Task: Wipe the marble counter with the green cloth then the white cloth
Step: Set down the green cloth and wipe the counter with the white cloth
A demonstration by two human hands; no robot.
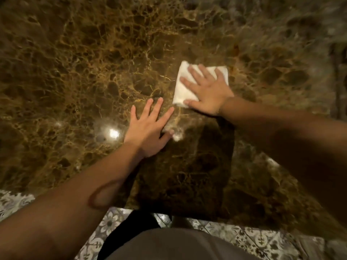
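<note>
The brown veined marble counter (84, 76) fills most of the view. A folded white cloth (183, 91) lies flat on it, right of centre. My right hand (206, 91) presses down on the cloth with fingers spread, covering its right half. My left hand (148, 128) rests flat on the bare marble just left of and nearer than the cloth, fingers apart, holding nothing. No green cloth is in view.
The counter's near edge (150, 209) runs across the bottom of the view, with patterned floor tiles (253, 239) below it. My body stands against that edge. Bright light reflections (113, 133) shine on the marble beside my left wrist.
</note>
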